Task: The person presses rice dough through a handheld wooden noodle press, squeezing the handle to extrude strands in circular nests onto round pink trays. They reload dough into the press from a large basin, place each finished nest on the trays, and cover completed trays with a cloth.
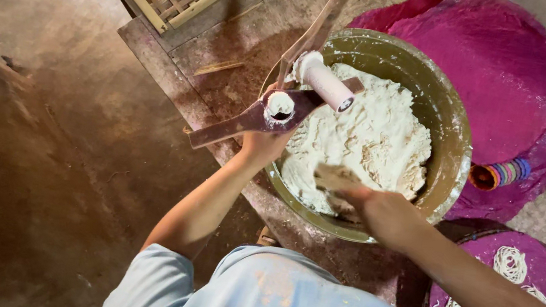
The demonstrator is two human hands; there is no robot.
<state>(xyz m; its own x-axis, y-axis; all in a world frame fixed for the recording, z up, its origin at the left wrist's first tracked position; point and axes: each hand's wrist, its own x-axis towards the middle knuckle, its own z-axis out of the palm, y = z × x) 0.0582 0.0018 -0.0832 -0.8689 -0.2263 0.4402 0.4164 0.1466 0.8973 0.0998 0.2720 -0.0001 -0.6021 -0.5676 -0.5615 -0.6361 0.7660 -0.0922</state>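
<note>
Bare concrete floor (pixel 31 159) surrounds my dough bowl (pixel 452 153). My left hand (pixel 263 146) grips the noodle press (pixel 280 107) over its nine o'clock rim, catching spills; my right hand (pixel 381 211) closes around dough (pixel 363 135) at six.

Both arms outstretched (left fingers (pixel 261 146) clenched)

head view, straight down, close overhead

A rustic home food workshop: a big dough bowl (pixel 452 131), a noodle press (pixel 280 107), noodle coils on pink mats (pixel 545 281), bare floor (pixel 20 135).
</note>
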